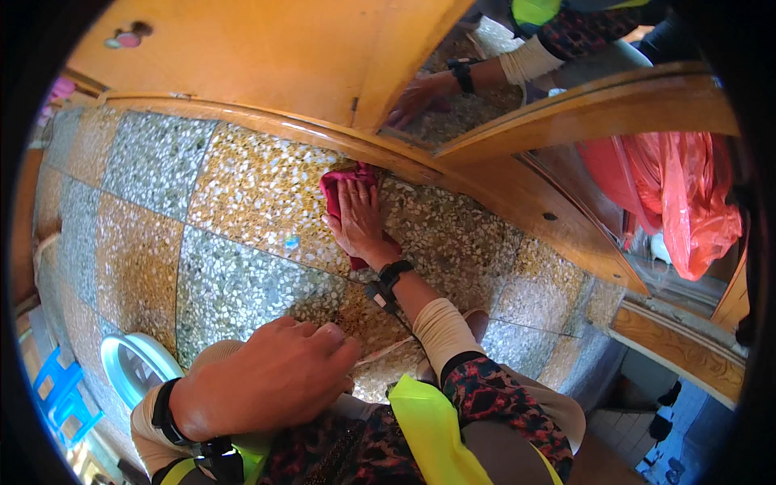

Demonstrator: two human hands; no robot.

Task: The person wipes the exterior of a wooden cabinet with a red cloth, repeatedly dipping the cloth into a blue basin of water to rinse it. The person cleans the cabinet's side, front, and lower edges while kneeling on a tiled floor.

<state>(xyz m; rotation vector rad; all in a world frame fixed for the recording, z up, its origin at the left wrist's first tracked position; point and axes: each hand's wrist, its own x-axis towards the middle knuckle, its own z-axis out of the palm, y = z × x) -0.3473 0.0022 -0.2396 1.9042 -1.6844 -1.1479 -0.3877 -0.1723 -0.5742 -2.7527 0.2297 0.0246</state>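
My right hand (354,221) lies flat with the fingers together on a dark red cloth (330,182), pressing it against the speckled terrazzo floor (242,176). Parts of the cloth show past the fingertips and beside the wrist; the rest is hidden under the palm. Close to the wooden base of a cabinet (291,54), the cloth's far edge nearly meets the trim. My left hand (279,364) is curled in a loose fist over my bent knee, away from the cloth. Nothing shows in it, though its palm side is hidden.
A mirrored panel (479,91) at upper right reflects my right arm. Beside it, a red plastic bag (691,206) hangs in an open-fronted compartment. A pale blue basin (109,364) stands at left, near a blue plastic stool (66,394). A wooden sill (673,348) crosses the lower right.
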